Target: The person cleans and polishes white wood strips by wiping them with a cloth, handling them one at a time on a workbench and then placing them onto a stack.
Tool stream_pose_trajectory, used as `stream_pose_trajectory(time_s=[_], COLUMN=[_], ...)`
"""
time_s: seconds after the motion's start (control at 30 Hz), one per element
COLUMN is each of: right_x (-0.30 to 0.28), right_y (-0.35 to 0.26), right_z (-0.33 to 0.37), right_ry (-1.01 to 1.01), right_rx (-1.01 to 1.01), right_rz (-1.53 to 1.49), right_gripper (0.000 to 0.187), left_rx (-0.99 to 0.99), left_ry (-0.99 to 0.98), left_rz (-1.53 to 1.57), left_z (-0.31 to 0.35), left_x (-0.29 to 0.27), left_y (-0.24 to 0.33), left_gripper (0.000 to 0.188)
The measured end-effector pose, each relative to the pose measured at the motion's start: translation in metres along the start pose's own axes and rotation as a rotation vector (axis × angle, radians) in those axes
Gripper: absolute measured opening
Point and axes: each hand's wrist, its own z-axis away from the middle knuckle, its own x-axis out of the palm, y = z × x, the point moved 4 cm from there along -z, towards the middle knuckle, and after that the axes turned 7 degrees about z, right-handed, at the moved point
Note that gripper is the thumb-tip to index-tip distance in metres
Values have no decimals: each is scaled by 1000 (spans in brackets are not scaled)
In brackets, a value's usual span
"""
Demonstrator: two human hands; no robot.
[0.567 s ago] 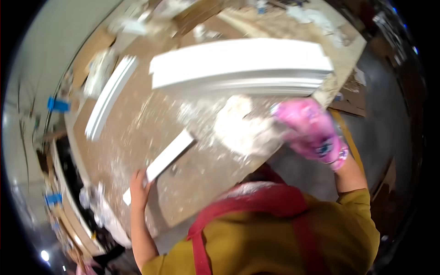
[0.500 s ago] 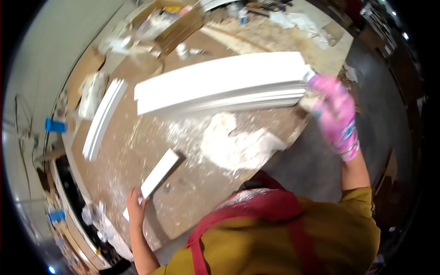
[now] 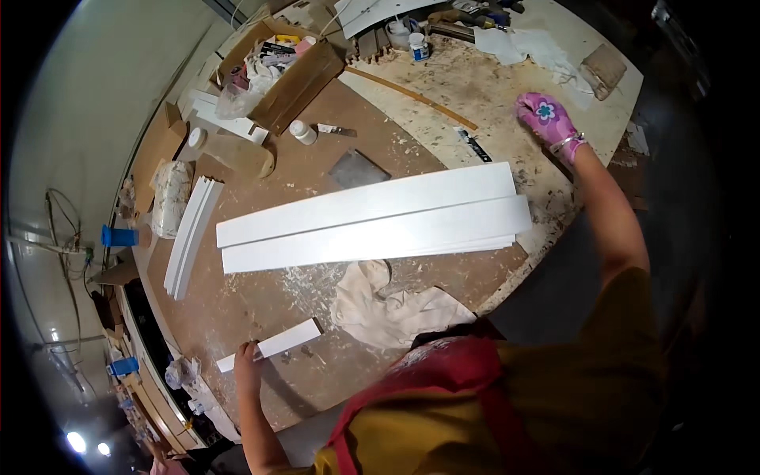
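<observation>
Going from the left, we are seeing a set of slim white strips [image 3: 194, 237] lying on the brown tabletop [image 3: 348, 372], apart from both hands. Next we are finding the bare left hand [image 3: 247, 360], its fingers bending over a short white strip [image 3: 289, 340] near the strip's left end and holding it at the near side of the table; we are not managing to tell whether the strip is bearing fully on the surface. We are judging this strip to be light and stiff, perhaps a little slick on its smooth face, so we are favouring a pinch across its long edges, nearer the middle for balance. Beyond it, long white boards [image 3: 372, 214] are lying stacked across the table; we are guessing that they are rigid, more awkward for their length, with corners prone to chipping, and best taken by the edges with a hand toward each end. Just in front of them a crumpled pale cloth [image 3: 388, 309] is lying, looking soft and limp. Farthest right, the right hand [image 3: 546, 119], wearing a pink flowered glove, is hanging over the stained far part of the bench with its fingers curling in; we are unable to tell whether it is gripping anything.
</observation>
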Motion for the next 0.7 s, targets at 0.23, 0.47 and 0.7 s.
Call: stream_pose_trajectory(time_s=[0.23, 0.47, 0.7], right_x=[-16, 4, 22], right_y=[83, 56, 12], right_z=[53, 120, 82], right_ry=[-272, -212, 159], right_rx=[183, 186, -84], right_rz=[41, 225, -5], right_gripper=[19, 20, 24], left_rx=[-56, -48, -81], left_ry=[-20, -19, -5], left_rz=[-28, -37, -121], left_z=[25, 14, 14], left_x=[21, 14, 13], left_y=[-29, -19, -21], left_gripper=[59, 56, 56])
